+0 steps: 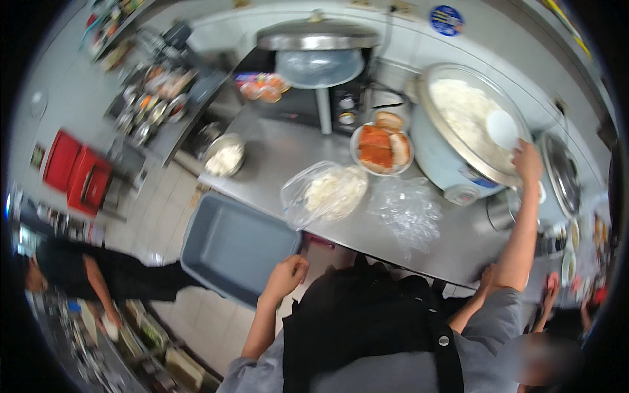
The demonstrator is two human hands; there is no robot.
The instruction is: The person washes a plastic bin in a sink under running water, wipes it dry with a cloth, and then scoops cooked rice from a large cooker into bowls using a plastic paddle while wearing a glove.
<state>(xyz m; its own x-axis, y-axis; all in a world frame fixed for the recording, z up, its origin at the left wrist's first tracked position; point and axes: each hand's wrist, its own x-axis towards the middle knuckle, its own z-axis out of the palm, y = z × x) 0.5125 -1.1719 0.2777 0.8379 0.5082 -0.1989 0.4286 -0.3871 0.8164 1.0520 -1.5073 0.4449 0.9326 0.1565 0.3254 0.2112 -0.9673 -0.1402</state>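
My right hand (528, 161) grips a white rice scoop (502, 128) over the white rice (462, 110) inside a large light-blue rice cooker (432, 157). My left hand (289, 276) is beside the grey plastic tub (236, 240), near the table's front edge, fingers loosely curled; I see nothing in it. An unsealed clear plastic bag of rice (334, 192) lies on the steel table (275, 147). Right of it is a crumpled heap of clear plastic bags (410, 209). A bowl (382, 150) of orange-red and pale slabs of food stands behind them. A metal bowl of rice (224, 156) is at the table's left corner.
A round steel lid (317, 37) stands raised at the back. Another lidded cooker (560, 172) and a steel pot (501, 211) are at right. A red chair (91, 182) stands on the left. A person in dark clothes (93, 270) works at lower left; other people are at right.
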